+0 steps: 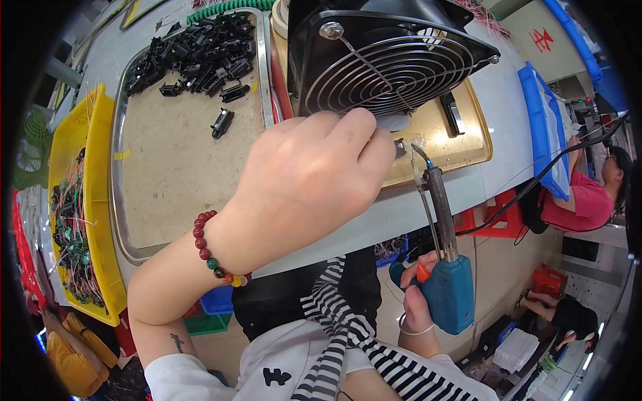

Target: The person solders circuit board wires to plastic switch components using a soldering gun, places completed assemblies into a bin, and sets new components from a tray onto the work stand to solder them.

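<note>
My left hand [311,170], with a beaded bracelet at the wrist, reaches across the middle, its fingers curled inward and closed. Their tips are hidden behind the knuckles, so what they grip cannot be made out. Just past them, a small dark piece [400,148] shows over the gold-coloured tray [461,150]. A teal soldering gun [451,291] with an orange trigger is gripped in my right hand [417,309]. It points upward, and its thin bent tip is close to the dark piece; whether they touch I cannot tell.
A black fan [394,73] with a wire guard stands right behind my left hand. On the left, a metal tray [180,194] carries many black plastic parts [207,57]. Beside it is a yellow bin [103,200] of wired parts. A black cable [535,180] hangs at right, near other people.
</note>
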A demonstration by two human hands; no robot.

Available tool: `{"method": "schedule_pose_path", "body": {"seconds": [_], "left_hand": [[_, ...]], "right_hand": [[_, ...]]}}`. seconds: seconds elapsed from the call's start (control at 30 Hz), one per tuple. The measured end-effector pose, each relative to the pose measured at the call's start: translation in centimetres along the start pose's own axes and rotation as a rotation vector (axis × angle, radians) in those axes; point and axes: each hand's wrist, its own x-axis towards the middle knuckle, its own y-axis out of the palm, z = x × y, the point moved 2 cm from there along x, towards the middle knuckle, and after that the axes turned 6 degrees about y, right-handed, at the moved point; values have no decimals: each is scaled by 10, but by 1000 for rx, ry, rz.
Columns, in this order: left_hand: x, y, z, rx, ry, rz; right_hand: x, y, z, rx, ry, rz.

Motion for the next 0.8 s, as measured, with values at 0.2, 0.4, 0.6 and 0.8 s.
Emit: {"method": "schedule_pose_path", "body": {"seconds": [0.2,0.4,0.6,0.8], "left_hand": [[1,-3,1,-61,17,24],[3,-20,-4,20,133,99],[-6,-21,-29,620,221,26],[-14,-7,-37,649,90,266]], "right_hand": [[0,-1,0,8,-1,6],[1,-6,-4,36,-16,-15],[1,-12,-6,59,2,-6],[2,-12,-10,85,-20,-8]]}}
